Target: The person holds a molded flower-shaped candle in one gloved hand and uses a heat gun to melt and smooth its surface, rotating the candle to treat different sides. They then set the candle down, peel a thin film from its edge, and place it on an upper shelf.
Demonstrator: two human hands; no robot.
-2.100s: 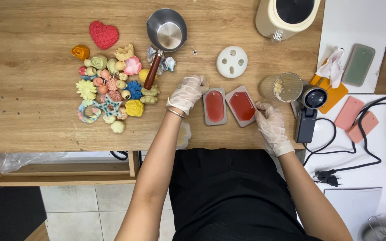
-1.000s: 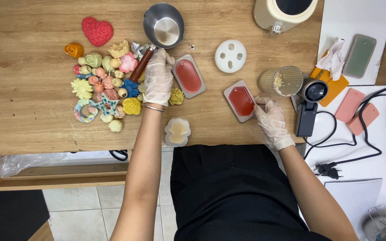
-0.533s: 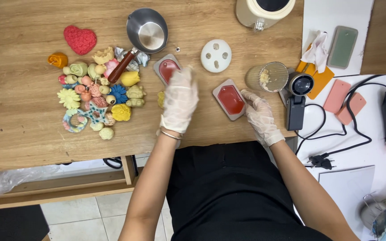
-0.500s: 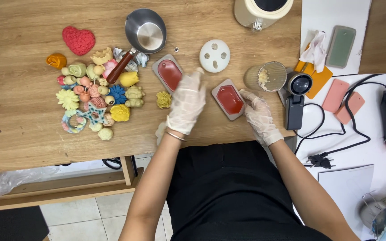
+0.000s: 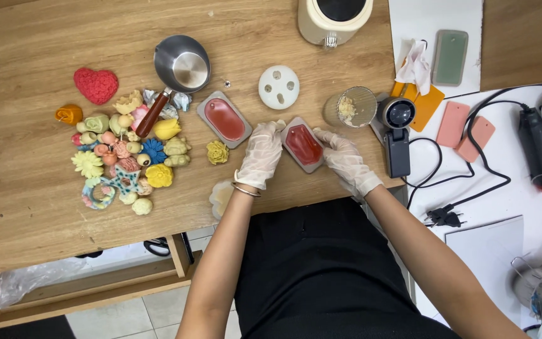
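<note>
**Now both gloved hands frame the red-filled mould**

Centrally on the wooden table (image 5: 26, 207), near its front edge, lies a small grey mould (image 5: 303, 144) filled with red material, tilted so its long axis runs from about 11 o'clock to 5 o'clock. The left hand (image 5: 261, 154), in a pale glove, sits at the mould's 9 o'clock, its fingers (image 5: 275, 128) stretched loosely and touching the mould's left rim near the upper corner. The right hand (image 5: 346, 160), also gloved, lies at the mould's 3 o'clock, its fingers (image 5: 321, 135) curled lightly against the right rim. Neither hand closes around the mould; the fingers rest on its edges while it sits flat on the table between them.

At 10 o'clock from the mould, a little apart, lies a second mould (image 5: 224, 118) of the same kind, also filled with red. At 12 o'clock sits a white round disc with holes (image 5: 278, 87). At 2 o'clock stands a clear cup (image 5: 353, 107) holding pale crumbs, with a black device (image 5: 397, 135) just beside it. A small yellow flower piece (image 5: 217, 152) lies at the left hand's 9 o'clock. Farther out at 9 to 10 o'clock, a cluster of coloured moulded shapes (image 5: 123, 157) spreads over the table, with a red heart (image 5: 96, 85) above it and a steel pot with a wooden handle (image 5: 181, 64) at its upper right. A cream appliance (image 5: 334, 19) stands at the far edge at 12 o'clock.
</note>
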